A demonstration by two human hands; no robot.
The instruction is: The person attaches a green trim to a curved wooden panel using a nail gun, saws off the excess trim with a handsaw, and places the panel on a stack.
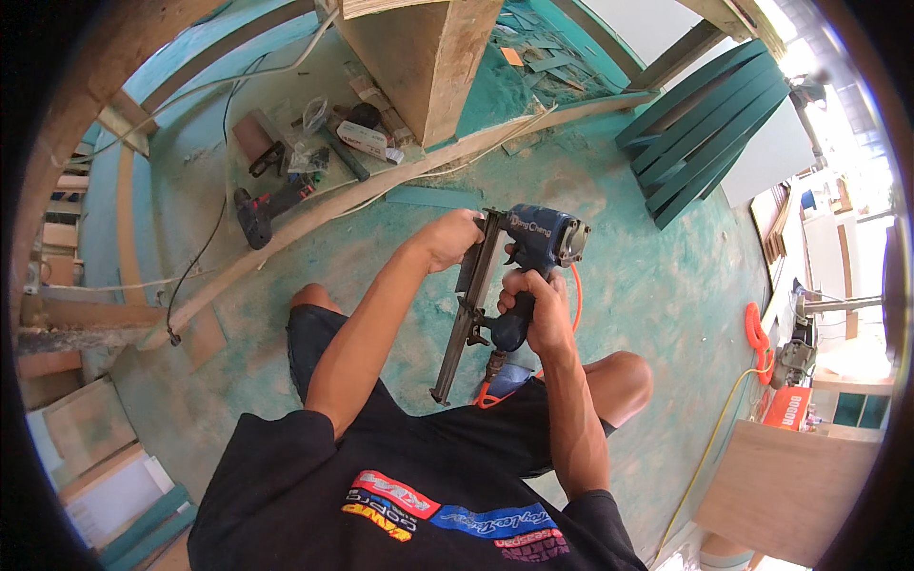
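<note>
1. Above the dusty green-stained floor (pixel 695 324), between the bent knees, the blue-and-black pneumatic nail gun with a rounded, metal-capped head (pixel 541 236) is held up in both hands, its long dark metal magazine (pixel 465 322) slanting down toward the lap
2. To handle it well, the right hand (pixel 535 300) should bear the weight through the dark, rounded grip (pixel 511 331) with a straight wrist, leaving the left hand (pixel 447 241) to steady the front lightly
3. Since the thin orange air hose (pixel 578 295) appears to feed the metal coupler (pixel 495 364) below the grip, treating the tool as live seems wise: no pressure on the trigger, left fingertips clear of the nose's mouth
4. The right fingers are curled round the grip, pressed close together; I cannot tell whether the forefinger touches the trigger
5. The left fingers are bent together at the magazine's upper end, beside the nose; their tips are partly hidden, so I cannot tell whether they pinch the metal or only press it
6. The nail gun's head lies just beyond the right knuckles, while the magazine runs between the hands, its lower end well apart from the left fingers
</note>
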